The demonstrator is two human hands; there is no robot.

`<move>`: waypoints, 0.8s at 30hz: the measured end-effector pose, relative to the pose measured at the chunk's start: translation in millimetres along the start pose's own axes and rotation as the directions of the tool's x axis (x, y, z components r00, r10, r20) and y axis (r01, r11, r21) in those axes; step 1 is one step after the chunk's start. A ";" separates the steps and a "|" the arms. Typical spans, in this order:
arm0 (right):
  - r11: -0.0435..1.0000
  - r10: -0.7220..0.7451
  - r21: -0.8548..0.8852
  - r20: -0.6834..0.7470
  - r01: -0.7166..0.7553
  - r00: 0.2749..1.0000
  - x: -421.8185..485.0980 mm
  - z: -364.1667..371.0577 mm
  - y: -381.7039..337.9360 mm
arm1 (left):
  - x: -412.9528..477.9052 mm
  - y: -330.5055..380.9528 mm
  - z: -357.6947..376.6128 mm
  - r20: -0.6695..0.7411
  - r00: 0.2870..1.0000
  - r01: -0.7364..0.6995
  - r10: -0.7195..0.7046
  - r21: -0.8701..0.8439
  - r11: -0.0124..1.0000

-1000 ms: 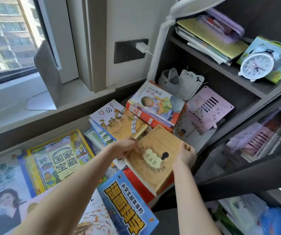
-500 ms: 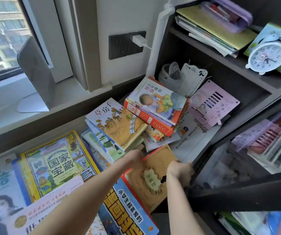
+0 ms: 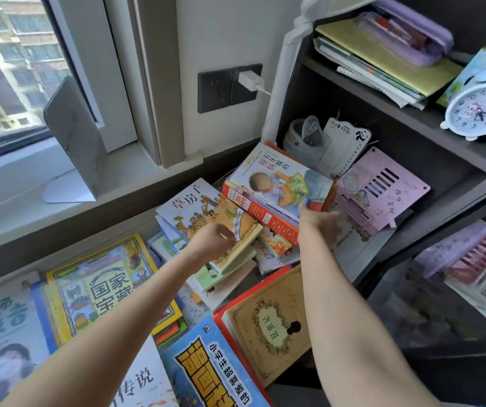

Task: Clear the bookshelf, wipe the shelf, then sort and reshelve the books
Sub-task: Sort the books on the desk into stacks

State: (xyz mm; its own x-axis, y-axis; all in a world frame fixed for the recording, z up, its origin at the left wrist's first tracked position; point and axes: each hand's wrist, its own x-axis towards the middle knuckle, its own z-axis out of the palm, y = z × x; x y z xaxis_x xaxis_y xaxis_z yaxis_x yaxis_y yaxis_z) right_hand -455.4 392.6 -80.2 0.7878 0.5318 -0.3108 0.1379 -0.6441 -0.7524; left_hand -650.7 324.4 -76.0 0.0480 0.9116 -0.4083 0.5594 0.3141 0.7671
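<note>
In the centre of the frame, the left hand [image 3: 215, 242] is curling its fingers round the near corner of a tan-covered paperback [image 3: 206, 212] lying on top of a leaning pile. The right hand [image 3: 318, 220], fingers stretched out, is touching the corner of the boy-cover book [image 3: 277, 177], which is lying on a stack at the bookshelf [image 3: 429, 121] opening, right of centre.

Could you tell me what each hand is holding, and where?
Left hand grips the tan picture book by its near page edge. Right hand touches the near corner of the child-cover book; a grip cannot be told.
</note>
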 end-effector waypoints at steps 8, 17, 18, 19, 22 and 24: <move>0.989 0.088 0.116 0.053 -0.094 0.995 9.3 3.2 15.4 | -10.7 -19.3 -19.6 -0.040 0.997 0.068 -0.072 -0.103 0.992; 0.899 0.010 0.438 -0.009 -0.005 1.000 -28.3 -16.7 30.7 | -27.2 -24.1 -30.4 -0.046 0.993 0.097 -0.111 -0.244 0.965; 0.858 -0.026 0.513 -0.001 0.023 1.000 -33.3 -23.0 30.7 | -30.0 -24.4 -31.8 -0.047 0.992 0.096 -0.113 -0.279 0.956; 0.829 -0.074 0.556 -0.008 0.066 0.997 -36.5 -30.0 31.4 | -33.1 -24.7 -33.4 -0.043 0.992 0.098 -0.119 -0.328 0.939; 0.778 -0.224 0.606 0.015 0.169 0.975 -52.6 -58.0 33.1 | -43.7 -24.9 -41.0 -0.004 0.991 0.116 -0.137 -0.512 0.851; 0.764 -0.283 0.625 0.100 0.161 0.954 -65.9 -70.6 33.8 | -51.7 -24.5 -49.0 0.063 0.989 0.140 -0.130 -0.645 0.751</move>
State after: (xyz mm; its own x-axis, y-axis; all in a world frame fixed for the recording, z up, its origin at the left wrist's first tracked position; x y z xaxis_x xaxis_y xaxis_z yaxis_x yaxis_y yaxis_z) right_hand -460.3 296.9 -44.2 0.6526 0.7443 -0.1420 -0.1428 -0.0632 -0.9877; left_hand -707.4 282.6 -49.4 0.0270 0.8441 -0.5354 -0.1073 0.5350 0.8380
